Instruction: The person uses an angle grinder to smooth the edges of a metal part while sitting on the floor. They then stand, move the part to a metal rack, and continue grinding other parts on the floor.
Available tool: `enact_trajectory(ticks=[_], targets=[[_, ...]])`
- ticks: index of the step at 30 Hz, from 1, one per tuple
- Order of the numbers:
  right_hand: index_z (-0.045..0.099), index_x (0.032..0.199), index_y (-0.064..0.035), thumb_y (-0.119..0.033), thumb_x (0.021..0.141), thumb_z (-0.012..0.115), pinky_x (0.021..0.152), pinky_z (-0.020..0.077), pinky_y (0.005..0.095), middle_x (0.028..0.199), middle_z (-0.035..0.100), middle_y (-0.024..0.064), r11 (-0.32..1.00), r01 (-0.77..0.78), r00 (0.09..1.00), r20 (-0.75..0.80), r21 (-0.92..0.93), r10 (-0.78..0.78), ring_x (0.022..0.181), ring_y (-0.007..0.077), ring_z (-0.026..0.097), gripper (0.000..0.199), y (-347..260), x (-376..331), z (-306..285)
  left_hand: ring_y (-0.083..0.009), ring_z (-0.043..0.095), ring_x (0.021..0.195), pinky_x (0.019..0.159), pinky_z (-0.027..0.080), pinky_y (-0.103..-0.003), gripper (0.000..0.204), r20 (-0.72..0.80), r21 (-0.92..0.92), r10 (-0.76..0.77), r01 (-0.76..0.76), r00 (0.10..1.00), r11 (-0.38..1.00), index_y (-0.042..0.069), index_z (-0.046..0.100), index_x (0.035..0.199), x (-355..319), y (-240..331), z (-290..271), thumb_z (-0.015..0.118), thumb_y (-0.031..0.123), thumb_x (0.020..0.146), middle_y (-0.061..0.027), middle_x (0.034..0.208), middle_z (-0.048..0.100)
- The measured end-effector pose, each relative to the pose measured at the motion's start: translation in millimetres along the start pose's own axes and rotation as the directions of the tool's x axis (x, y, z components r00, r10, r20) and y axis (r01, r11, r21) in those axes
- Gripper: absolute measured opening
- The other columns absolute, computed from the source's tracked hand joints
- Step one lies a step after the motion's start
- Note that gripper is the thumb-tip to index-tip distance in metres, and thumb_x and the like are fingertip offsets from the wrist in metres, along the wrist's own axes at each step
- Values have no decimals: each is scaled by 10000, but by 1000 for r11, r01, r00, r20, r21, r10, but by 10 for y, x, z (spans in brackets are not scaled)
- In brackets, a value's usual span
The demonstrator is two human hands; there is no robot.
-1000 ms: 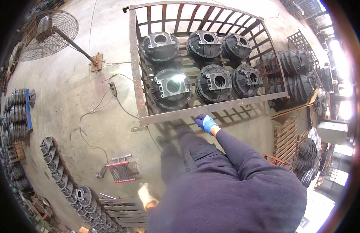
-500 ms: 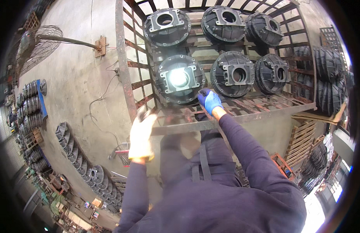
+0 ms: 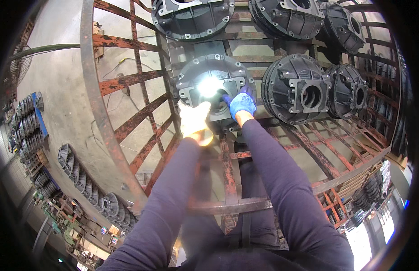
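Observation:
Both my hands reach into a rusty red steel cage rack (image 3: 111,135) toward a round black cast housing (image 3: 191,77) with a bolted flange and a square opening. A bright glare sits on its middle. My left hand (image 3: 193,118), in a pale yellow glove, rests against the housing's lower left edge. My right hand (image 3: 242,104), in a blue glove, grips the lower right rim of the opening. Whether the left hand's fingers close on the casting is hidden by the glare.
More black housings fill the rack: two to the right (image 3: 299,88) (image 3: 354,92) and others at the back (image 3: 193,18) (image 3: 293,16). Rows of castings (image 3: 89,189) line the concrete floor at left. A wooden pallet (image 3: 363,180) lies at right.
I have leaned in over the rack. Both hands moved forward from the rack's front bar onto the near-left housing, the left hand coming up from my side.

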State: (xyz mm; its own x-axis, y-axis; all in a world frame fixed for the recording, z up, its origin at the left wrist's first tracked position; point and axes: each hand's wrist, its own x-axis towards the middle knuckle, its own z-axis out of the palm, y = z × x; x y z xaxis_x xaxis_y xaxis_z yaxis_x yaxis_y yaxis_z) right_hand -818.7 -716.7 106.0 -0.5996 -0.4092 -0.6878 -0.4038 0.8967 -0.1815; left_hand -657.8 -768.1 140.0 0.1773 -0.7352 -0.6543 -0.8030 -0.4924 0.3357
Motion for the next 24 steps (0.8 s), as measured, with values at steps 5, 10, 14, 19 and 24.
enact_trajectory(ticks=[5, 10, 14, 19, 24], targets=[[286, 1613, -42, -357, 788, 844, 1197, 396, 491, 1613, 397, 230, 999, -29, 985, -168, 31, 34, 1462, 400, 445, 1044, -19, 68, 250, -405, 662, 1221, 1049, 522, -504, 912, -138, 125, -167, 184, 976, 975, 82, 330, 1617, 174, -61, 351, 673, 337, 812, -230, 1382, 635], [302, 1588, 3, -208, 769, 868, 1210, 385, 473, 1617, 373, 250, 980, 30, 990, -139, 196, -2, 1476, 408, 415, 1017, -19, 43, 306, -389, 733, 1047, 934, 583, -468, 846, -245, 230, -8, 66, 970, 971, 4, 385, 1558, 158, -92, 382, 657, 356, 839, -230, 1149, 721], [328, 1563, 25, -193, 757, 889, 1212, 383, 437, 1593, 400, 237, 997, 47, 968, -249, 61, -30, 1461, 399, 430, 1006, -23, -45, 320, -429, 642, 1237, 1088, 505, -443, 884, -58, 95, -100, 105, 993, 990, -102, 262, 1559, 77, -66, 245, 661, 326, 896, -364, 1345, 608], [341, 1555, 41, -183, 752, 888, 1223, 367, 435, 1610, 376, 263, 989, 54, 977, -212, 137, -24, 1458, 414, 430, 997, 26, -16, 395, -432, 679, 1159, 1049, 526, -451, 879, -71, 136, -81, 90, 994, 987, -98, 258, 1557, 21, -51, 227, 659, 320, 895, -344, 1300, 642], [328, 1564, 47, -171, 766, 872, 1231, 357, 446, 1602, 384, 287, 990, 89, 959, -277, 107, -57, 1468, 423, 414, 990, 97, -2, 493, -446, 657, 1191, 1060, 512, -454, 863, -61, 286, 107, -86, 992, 954, -121, 273, 1542, 21, -182, 328, 648, 326, 906, -377, 1315, 610]])
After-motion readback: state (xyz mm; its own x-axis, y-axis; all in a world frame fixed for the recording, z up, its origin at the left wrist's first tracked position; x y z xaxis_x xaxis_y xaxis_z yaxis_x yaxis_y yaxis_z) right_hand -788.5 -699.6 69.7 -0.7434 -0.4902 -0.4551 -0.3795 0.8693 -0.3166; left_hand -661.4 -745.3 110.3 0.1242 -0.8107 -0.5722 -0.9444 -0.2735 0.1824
